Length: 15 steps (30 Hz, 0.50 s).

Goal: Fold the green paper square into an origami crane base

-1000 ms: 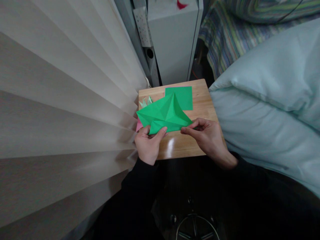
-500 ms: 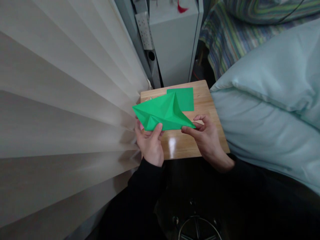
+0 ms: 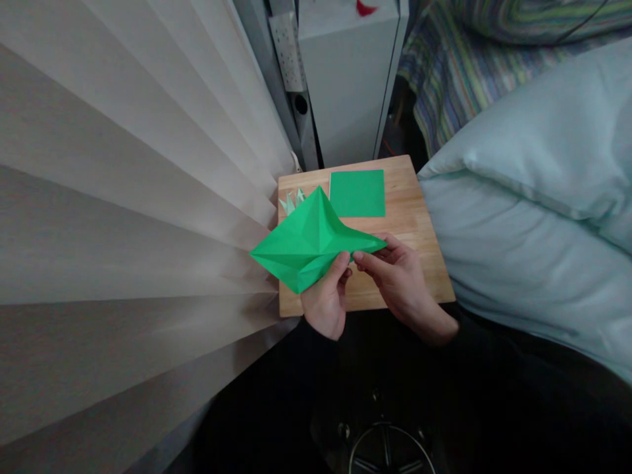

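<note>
A creased sheet of green origami paper (image 3: 306, 237) is held above the small wooden table, partly folded, with a wide pointed left end and a narrow right end. My left hand (image 3: 328, 299) pinches its lower edge near the middle, thumb on top and the other fingers mostly hidden beneath. Close beside it, my right hand (image 3: 397, 273) is closed on the narrow right part of the same paper, its thumb along the lower edge. The two thumbs almost meet. Behind the held paper, a flat green paper square (image 3: 357, 193) lies on the table.
Pale green folded paper pieces (image 3: 292, 201) lie at the table's (image 3: 409, 197) back left. A pleated curtain (image 3: 187, 237) borders the left side, and a light blue quilt (image 3: 518, 197) the right. A white cabinet (image 3: 345, 92) stands behind. Below is a wheeled chair base (image 3: 390, 454).
My left hand has slid right along the paper's lower edge, close to my right hand. The paper's left part has turned downward and spread wider, and the pale green pieces behind show more.
</note>
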Tool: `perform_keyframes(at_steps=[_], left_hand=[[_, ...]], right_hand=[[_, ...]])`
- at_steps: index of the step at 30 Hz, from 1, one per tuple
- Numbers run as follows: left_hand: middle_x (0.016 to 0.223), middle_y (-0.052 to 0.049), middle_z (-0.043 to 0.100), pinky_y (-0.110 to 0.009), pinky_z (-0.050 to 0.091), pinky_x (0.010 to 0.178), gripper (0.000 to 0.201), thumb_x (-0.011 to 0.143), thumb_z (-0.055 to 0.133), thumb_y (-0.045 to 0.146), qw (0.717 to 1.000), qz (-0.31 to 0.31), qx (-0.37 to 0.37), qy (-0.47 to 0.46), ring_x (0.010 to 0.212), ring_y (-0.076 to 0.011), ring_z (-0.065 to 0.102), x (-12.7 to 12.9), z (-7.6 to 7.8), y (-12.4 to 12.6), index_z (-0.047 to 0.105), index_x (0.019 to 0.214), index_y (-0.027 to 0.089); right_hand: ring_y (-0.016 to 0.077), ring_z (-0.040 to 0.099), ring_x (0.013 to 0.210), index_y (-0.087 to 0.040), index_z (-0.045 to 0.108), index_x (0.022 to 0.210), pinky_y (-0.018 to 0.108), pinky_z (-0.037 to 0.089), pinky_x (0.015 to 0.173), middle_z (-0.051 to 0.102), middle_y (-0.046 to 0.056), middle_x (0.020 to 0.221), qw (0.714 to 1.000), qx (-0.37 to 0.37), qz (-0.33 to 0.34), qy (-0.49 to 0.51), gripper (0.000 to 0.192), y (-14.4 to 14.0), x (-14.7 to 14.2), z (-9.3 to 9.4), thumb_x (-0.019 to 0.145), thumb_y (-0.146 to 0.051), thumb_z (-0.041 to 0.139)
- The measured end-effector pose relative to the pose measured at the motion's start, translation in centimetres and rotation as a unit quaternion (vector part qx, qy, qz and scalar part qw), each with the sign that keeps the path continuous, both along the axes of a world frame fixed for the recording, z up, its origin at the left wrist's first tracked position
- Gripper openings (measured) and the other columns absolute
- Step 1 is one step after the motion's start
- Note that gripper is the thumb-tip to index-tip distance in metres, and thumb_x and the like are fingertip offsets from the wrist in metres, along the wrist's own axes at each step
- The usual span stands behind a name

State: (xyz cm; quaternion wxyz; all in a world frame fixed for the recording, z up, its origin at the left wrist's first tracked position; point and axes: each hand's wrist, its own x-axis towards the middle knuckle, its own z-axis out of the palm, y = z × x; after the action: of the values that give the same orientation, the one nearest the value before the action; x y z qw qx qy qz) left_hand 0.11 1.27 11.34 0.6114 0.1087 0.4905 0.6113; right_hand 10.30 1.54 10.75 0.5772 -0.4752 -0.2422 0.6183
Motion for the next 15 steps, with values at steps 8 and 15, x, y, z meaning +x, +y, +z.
perform_keyframes(at_steps=[8, 15], left_hand=[[0.074, 0.001, 0.074, -0.026, 0.052, 0.064, 0.032, 0.057, 0.097, 0.025, 0.999, -0.029, 0.037, -0.018, 0.064, -0.0119, 0.065, 0.14, 0.27, -0.27, 0.074, 0.078, 0.019], [0.081, 0.001, 0.075, -0.031, 0.055, 0.068, 0.037, 0.057, 0.097, 0.026, 0.999, -0.013, 0.047, 0.006, 0.066, -0.0138, 0.066, 0.21, 0.27, -0.46, 0.074, 0.084, 0.020]], right_hand=[[0.0128, 0.061, 0.060, -0.022, 0.074, 0.073, 0.031, 0.054, 0.064, 0.071, -0.002, 0.067, 0.999, -0.013, 0.034, 0.016, 0.029, -0.24, -0.18, 0.02, 0.063, -0.042, 0.094], [0.0133, 0.064, 0.062, -0.023, 0.076, 0.073, 0.032, 0.057, 0.067, 0.073, -0.001, 0.070, 0.999, -0.010, 0.028, 0.029, 0.029, -0.34, 0.01, 0.53, 0.061, -0.040, 0.096]])
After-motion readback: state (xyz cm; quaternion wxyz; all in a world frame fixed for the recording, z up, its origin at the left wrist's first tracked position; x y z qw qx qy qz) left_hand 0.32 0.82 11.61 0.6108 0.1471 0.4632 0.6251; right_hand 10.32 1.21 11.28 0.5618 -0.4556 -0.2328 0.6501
